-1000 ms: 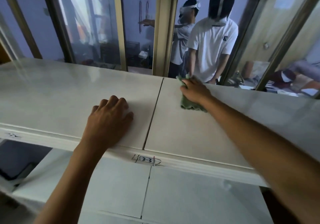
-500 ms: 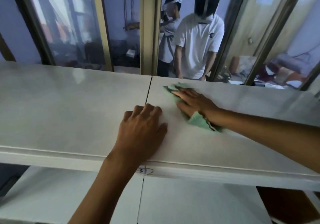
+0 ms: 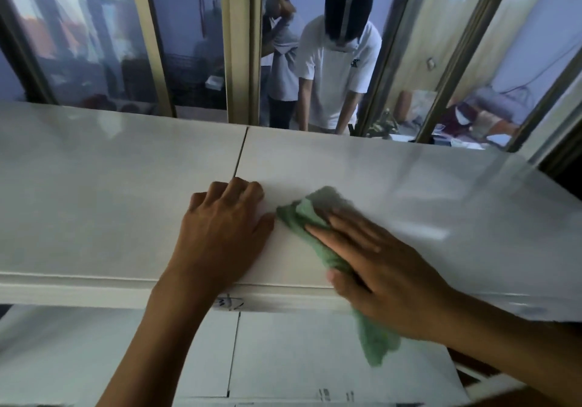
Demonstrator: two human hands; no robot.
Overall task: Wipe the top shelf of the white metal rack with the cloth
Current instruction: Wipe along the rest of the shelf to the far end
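Flattened under the right hand's straight-fingered grip, the cloth has been dragged from twelve o'clock to the top shelf's six o'clock edge, completing one stroke, while the left hand stays braced, fingers curled.

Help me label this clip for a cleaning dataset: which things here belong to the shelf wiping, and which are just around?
Part of the job:
- crumpled green cloth
- glossy white metal top shelf
- right hand, pressing the cloth flat
- left hand, resting on the shelf

Just around:
- white lower shelf
- person in a white T-shirt behind the glass
- gold-framed glass partition
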